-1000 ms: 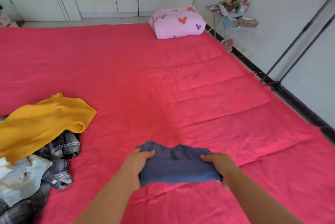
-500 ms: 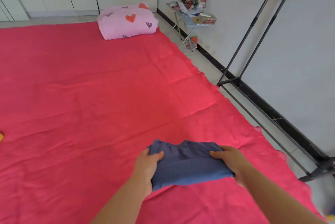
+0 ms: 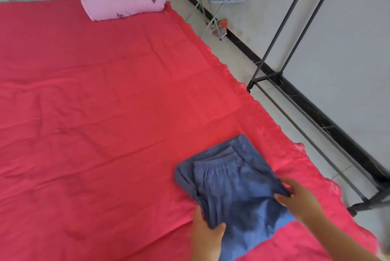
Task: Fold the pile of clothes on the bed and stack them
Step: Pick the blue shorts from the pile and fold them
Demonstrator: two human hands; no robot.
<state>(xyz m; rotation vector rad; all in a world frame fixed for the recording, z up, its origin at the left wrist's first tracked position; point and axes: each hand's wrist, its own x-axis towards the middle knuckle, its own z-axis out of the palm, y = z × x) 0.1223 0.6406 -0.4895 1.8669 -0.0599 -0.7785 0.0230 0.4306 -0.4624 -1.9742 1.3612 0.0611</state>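
Partly beneath blue shorts point(image 3: 230, 180), left hand point(image 3: 207, 237); right hand point(image 3: 299, 201) on their edge.

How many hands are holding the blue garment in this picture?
2. The left hand grips the blue garment at its near left corner. The right hand pinches its right edge. No other hand is in view.

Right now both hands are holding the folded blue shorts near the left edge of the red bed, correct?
No. The head view shows the left hand and right hand holding the folded blue shorts near the right edge of the red bed, not the left.
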